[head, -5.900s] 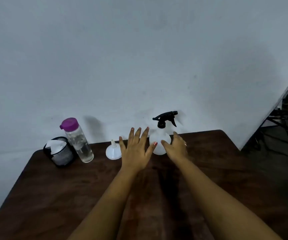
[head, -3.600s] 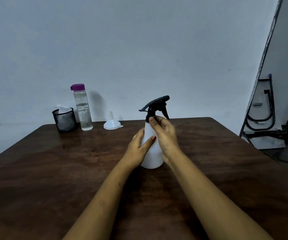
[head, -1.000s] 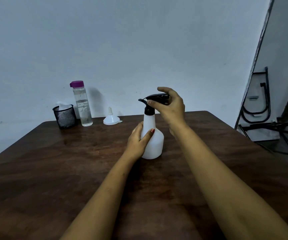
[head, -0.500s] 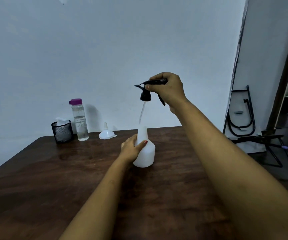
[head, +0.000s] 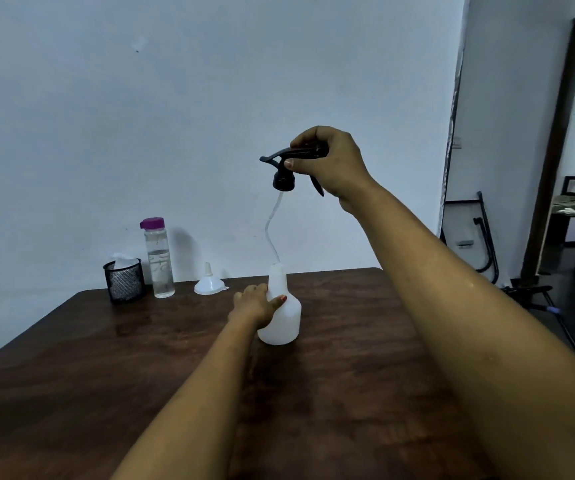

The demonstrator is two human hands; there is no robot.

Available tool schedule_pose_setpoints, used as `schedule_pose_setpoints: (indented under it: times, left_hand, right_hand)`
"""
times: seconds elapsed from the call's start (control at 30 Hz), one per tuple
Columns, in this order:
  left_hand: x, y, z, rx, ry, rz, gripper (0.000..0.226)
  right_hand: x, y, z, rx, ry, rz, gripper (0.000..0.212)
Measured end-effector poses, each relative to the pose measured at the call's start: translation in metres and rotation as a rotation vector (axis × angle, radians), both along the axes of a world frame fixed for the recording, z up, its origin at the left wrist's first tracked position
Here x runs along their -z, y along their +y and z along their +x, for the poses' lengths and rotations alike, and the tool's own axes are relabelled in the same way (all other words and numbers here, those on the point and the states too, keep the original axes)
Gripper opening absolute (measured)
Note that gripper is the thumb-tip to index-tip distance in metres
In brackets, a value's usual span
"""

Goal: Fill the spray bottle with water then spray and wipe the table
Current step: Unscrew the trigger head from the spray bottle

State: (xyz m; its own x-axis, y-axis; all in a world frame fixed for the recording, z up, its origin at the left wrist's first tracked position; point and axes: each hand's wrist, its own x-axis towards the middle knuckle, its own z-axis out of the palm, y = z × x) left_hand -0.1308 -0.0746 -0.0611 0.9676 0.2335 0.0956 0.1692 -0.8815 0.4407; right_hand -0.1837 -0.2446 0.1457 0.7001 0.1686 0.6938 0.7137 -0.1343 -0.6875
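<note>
Two hands are opening the spray bottle [head: 281,322], which stands in the middle of the table [head: 71,358]. Nearest, my left hand [head: 256,304] curls round its shoulder, thumb across the front, steadying it. Above, my right hand [head: 331,164] grips the black trigger head [head: 284,174], fingers closed over its top, the end of the dip tube [head: 272,226] just at the neck. Next, I judge: lay the head aside, then fetch the funnel [head: 209,284] and water bottle [head: 158,258] by the wall.
</note>
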Motion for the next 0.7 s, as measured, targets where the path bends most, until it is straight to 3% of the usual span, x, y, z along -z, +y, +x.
schedule_pose_setpoints:
  times: [0.4, 0.7]
  left_hand:
    - [0.008, -0.003, -0.001, -0.009, -0.062, -0.057, 0.058]
    - [0.018, -0.006, -0.013, -0.019, -0.217, -0.248, 0.055]
  right_hand:
    - [0.008, -0.016, -0.003, -0.035, -0.115, 0.043, 0.025]
    - [0.144, -0.048, 0.044, 0.23, -0.186, -0.538, 0.031]
